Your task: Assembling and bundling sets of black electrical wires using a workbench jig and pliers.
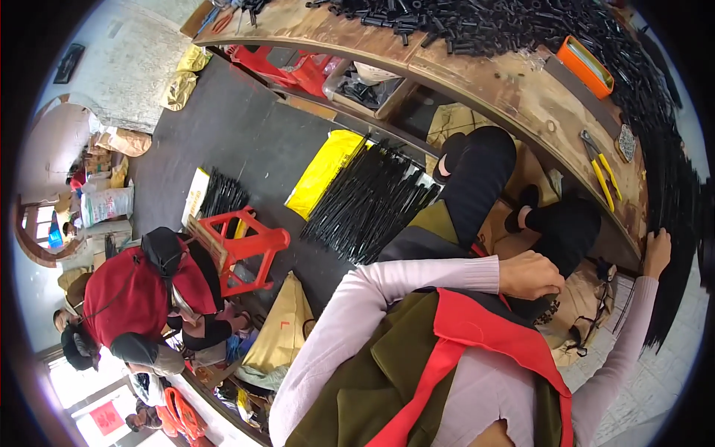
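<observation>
My left hand (530, 276) rests over my lap by my dark-trousered knee, its fingers curled in. Whatever it may hold is hidden. At the right, my right hand (657, 253) reaches to the edge of a thick heap of long thin black strips (674, 287), which hangs past the end of the wooden workbench (514, 93). Its fingers are closed at the near side of these strips. Close to that hand, yellow-handled pliers (602, 170) lie on the bench, with a small patterned metal piece (625, 143) beyond them.
Short black tubes (477, 22) cover the bench's far side near an orange box (585, 67). Black rods (369, 197) lie on a yellow sack (324, 171) on the floor. A red stool (242, 249) stands left, beside a co-worker in red (130, 294). A brown sack (581, 313) sits below my hands.
</observation>
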Tool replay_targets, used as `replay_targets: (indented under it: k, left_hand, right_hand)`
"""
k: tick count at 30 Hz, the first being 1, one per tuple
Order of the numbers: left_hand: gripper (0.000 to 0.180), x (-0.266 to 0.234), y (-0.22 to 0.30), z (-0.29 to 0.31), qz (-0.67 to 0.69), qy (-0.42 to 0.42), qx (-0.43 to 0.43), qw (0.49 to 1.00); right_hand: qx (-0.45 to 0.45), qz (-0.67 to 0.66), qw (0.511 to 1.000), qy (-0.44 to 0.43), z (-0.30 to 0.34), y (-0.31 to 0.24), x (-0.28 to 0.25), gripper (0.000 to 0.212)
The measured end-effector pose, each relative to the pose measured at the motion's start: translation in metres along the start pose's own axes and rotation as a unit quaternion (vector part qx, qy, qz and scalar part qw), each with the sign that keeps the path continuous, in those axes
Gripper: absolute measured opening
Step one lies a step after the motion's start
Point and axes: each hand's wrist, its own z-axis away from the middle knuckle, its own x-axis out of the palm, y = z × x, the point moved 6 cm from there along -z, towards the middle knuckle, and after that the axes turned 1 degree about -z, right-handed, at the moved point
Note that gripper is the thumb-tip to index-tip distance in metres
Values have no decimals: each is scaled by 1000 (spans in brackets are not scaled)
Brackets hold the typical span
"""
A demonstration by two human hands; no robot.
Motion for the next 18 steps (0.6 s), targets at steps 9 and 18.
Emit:
replay_targets:
  k: [9,18]
  left_hand:
    - [16,-1,-8,3,-23,-29,37,999]
    - [17,-8,-8,19,20,-46,6,999]
  right_hand:
    - [155,-131,979,-26,-13,64,-27,52]
    - [158,-166,972,40,-46,32,-101,30]
